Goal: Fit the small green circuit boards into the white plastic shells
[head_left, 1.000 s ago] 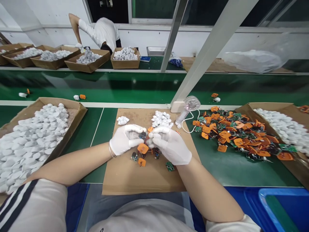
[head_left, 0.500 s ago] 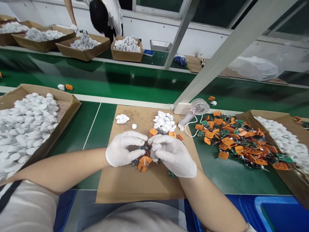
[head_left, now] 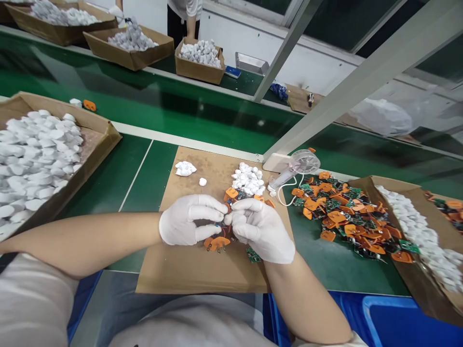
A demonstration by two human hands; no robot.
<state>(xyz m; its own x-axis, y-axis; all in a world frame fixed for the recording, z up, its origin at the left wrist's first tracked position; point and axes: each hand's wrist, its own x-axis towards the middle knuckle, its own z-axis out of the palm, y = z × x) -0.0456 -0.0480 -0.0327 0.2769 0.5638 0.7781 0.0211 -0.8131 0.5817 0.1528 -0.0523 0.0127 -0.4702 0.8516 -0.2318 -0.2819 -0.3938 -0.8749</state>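
Both hands wear white gloves and meet over a cardboard sheet [head_left: 173, 274]. My left hand [head_left: 193, 220] is curved with its fingertips pinched at the gap between the hands. My right hand [head_left: 262, 229] has its fingers bent together there too. Something small and white shows between the fingertips, too hidden to name. Under and beside the fingers lie orange plug parts [head_left: 219, 242] with dark wired pieces. A small green circuit board [head_left: 253, 255] lies below my right hand. Beyond the hands sit a pile of white pieces [head_left: 248, 178], a smaller white clump [head_left: 185, 168] and a single white piece [head_left: 203, 181].
A box of white pieces [head_left: 39, 159] stands left. At right are a clear handheld fan [head_left: 306, 162], a heap of orange and green parts [head_left: 347, 212] and another box of white pieces [head_left: 415, 226]. A person [head_left: 183, 19] stands behind the far boxes.
The view has shifted and tilted. My hands have drawn closer together at the fingertips. The person across has changed posture, with the head now out of view.
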